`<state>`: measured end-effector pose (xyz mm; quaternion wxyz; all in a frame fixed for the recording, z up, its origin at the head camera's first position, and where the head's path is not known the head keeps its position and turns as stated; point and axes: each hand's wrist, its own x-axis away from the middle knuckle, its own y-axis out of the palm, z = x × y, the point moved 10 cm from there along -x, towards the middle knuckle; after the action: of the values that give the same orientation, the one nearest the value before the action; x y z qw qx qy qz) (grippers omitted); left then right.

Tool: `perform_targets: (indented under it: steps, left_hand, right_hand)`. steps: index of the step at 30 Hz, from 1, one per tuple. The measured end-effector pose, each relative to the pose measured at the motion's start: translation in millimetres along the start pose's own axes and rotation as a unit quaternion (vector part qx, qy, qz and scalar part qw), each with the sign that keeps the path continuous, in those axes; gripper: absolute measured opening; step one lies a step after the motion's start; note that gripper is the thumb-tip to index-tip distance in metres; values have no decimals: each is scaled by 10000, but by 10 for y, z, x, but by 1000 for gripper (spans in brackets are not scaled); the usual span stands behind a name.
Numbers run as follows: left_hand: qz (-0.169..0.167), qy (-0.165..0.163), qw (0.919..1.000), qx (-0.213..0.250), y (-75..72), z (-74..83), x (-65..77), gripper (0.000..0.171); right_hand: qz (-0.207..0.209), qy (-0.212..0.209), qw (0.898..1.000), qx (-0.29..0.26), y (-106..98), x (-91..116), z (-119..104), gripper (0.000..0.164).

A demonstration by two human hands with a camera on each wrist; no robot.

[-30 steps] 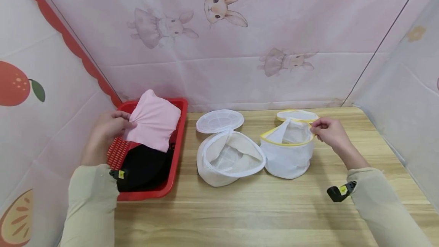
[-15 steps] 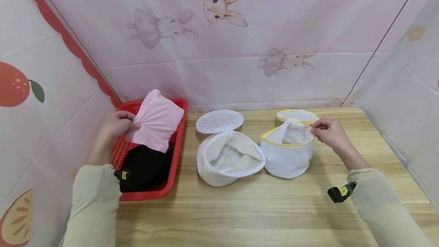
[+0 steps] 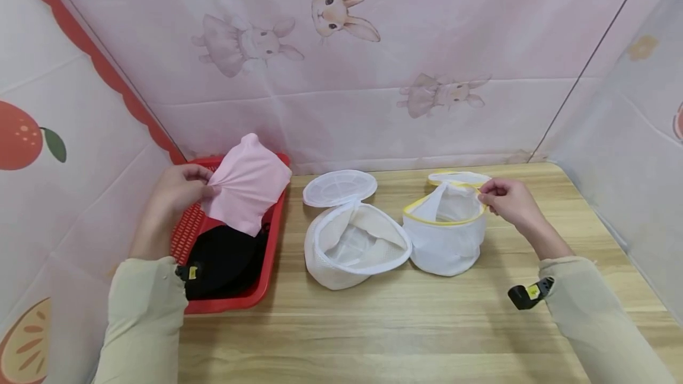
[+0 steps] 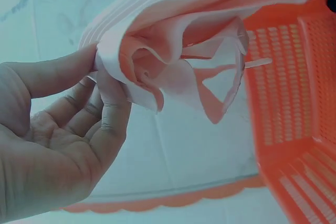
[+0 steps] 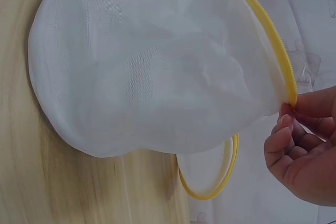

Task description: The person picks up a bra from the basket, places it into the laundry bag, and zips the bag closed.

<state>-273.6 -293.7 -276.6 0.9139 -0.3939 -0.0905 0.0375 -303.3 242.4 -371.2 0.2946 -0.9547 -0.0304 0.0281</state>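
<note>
My left hand (image 3: 178,194) pinches a thin pink fabric garment (image 3: 248,185) by its edge, above the red basket (image 3: 274,218). In the left wrist view, the garment (image 4: 157,30) hangs in folds from thumb and fingers, with narrow strips at its far end; its exact kind cannot be told. On the right, my right hand (image 3: 512,203) pinches the yellow-edged rim of a white mesh laundry bag (image 3: 448,248). This bag stands upright with its round lid (image 3: 459,178) folded back. The right wrist view shows thumb and fingertips on the yellow zipper edge (image 5: 286,77).
A second mesh laundry bag (image 3: 336,274), cream with a white rim, sits left of the yellow-edged one, its lid (image 3: 341,188) laid back. Black cloth items (image 3: 226,262) lie in the basket. A printed fabric wall (image 3: 347,129) backs the wooden table (image 3: 373,336).
The pink garment has shifted slightly right over the basket with my left hand, and its top corner has risen. My right hand keeps its pinch on the yellow rim.
</note>
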Motion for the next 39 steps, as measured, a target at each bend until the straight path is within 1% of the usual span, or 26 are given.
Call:
perform_targets:
  steps: [2, 5, 9, 11, 13, 17, 20, 23, 25, 27, 31, 34, 39]
  left_hand:
    - [41, 89, 10000, -7, 7, 84, 18, 32]
    - [147, 371, 9991, -145, 17, 253, 45, 29]
    - [125, 678, 9976, 40, 105, 495, 89, 26]
    - [56, 751, 9967, 308, 179, 601, 96, 25]
    - [-4, 861, 9947, 555, 275, 712, 96, 24]
    - [-80, 1003, 9915, 831, 465, 887, 69, 21]
    - [-139, 1131, 9896, 879, 627, 1028, 44, 19]
    - [-181, 1185, 9890, 867, 811, 1154, 26, 20]
    - [-229, 1210, 9879, 938, 952, 1237, 18, 20]
    - [-214, 1216, 9862, 1104, 1081, 1301, 6, 19]
    - [-275, 1361, 9785, 1524, 1357, 1435, -17, 17]
    - [-348, 1489, 9739, 1679, 1549, 1512, -32, 16]
    - [-393, 1616, 9684, 1857, 1819, 1611, -35, 16]
  right_hand:
    - [-12, -35, 10000, 23, -2, 2, -15, 17]
    - [-7, -94, 9999, 86, -3, 3, -25, 16]
    - [49, -186, 9997, 126, -13, 5, -24, 16]
    - [61, -201, 9997, 113, -15, 3, -21, 16]
    - [68, -218, 9997, 86, -16, 1, -25, 17]
    - [90, -239, 9997, 41, -17, 10, -48, 16]
    - [78, -223, 9997, 29, -9, 25, -69, 16]
    - [10, -221, 9998, 11, 13, 37, -101, 17]
    - [-38, -246, 9997, -27, 30, 42, -122, 18]
    - [-54, -269, 9996, -43, 42, 49, -139, 17]
    - [-91, -271, 9996, -83, 69, 55, -159, 16]
    - [-125, -264, 9995, -86, 89, 59, -164, 16]
    - [-124, -321, 9994, -80, 105, 63, -175, 14]
